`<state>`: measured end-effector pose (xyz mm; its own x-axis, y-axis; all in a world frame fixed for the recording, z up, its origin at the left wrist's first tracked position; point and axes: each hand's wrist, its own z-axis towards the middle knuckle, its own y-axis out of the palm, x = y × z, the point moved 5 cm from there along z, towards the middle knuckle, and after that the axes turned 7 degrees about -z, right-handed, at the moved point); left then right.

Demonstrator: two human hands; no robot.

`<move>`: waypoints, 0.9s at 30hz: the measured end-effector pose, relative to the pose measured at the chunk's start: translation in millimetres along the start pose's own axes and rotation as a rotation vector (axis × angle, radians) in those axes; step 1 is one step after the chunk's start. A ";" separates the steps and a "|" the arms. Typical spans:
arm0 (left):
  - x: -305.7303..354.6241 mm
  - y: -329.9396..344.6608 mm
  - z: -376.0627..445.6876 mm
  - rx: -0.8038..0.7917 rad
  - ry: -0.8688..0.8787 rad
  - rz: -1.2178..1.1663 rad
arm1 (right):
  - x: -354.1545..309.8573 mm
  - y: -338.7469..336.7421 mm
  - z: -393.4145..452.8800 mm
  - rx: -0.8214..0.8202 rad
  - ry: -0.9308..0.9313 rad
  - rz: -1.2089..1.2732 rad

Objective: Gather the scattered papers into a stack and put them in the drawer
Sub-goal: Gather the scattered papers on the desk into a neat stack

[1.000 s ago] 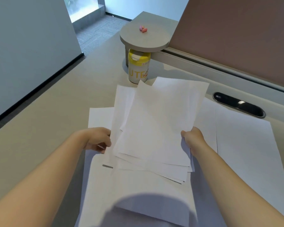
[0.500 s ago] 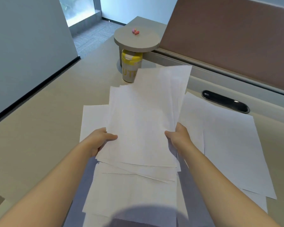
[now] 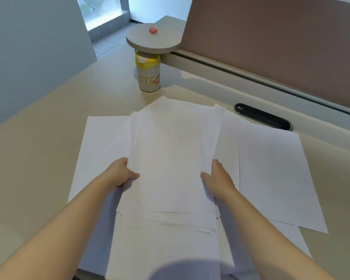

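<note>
Both hands were on the paper stack (image 3: 174, 164), mid-counter, right in front of me. Left hand (image 3: 119, 173) gripped the stack's left edge: thumb on top, other fingers hidden under the sheets, so that grip was clenched on the stack. Right hand (image 3: 217, 178) sat against the right edge, thumb over the top sheet, fingers flatter along the side; I read that grip as grasping the stack too, though the fingertips were hidden.

The stack was not squared. Sheet edges fanned out at the near end and at the far right corner. I could not tell if its far end was lifted or lying flat.

Loose sheets lay flat on the counter (image 3: 38, 158) around and under it: one sheet (image 3: 103, 142) to the left, partly tucked under the stack, a larger sheet (image 3: 275, 174) to the right, and more sheets (image 3: 160, 251) at the near edge, under my arms and partly in shadow.

Behind the stack stood a cup (image 3: 148, 74) with a yellow lid, apart from the papers, under a round grey shelf (image 3: 153, 40). A small pink item (image 3: 153, 30) lay on that shelf. A black oval cable slot (image 3: 263, 119) sat in the counter to the right, just beyond the right sheet. A brown partition (image 3: 281, 47) ran along the back.
</note>
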<state>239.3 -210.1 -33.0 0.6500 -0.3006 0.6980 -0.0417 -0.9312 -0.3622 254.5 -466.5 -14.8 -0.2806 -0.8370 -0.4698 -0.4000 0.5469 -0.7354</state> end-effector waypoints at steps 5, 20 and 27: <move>-3.2 8.6 -14.3 -0.061 -0.042 -0.033 | -10.1 8.5 -3.4 -0.084 -0.057 0.281; -9.7 -2.1 -17.3 -0.031 -0.087 -0.280 | -6.0 0.9 5.6 -0.047 0.033 0.462; 6.4 -21.7 -21.9 0.255 0.028 -0.373 | -25.5 -25.2 -2.8 -0.065 -0.087 0.723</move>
<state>227.7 -196.3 -7.1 0.5644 0.0373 0.8246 0.3822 -0.8972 -0.2211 269.3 -458.9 17.1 -0.4251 -0.2633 -0.8660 -0.1926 0.9612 -0.1977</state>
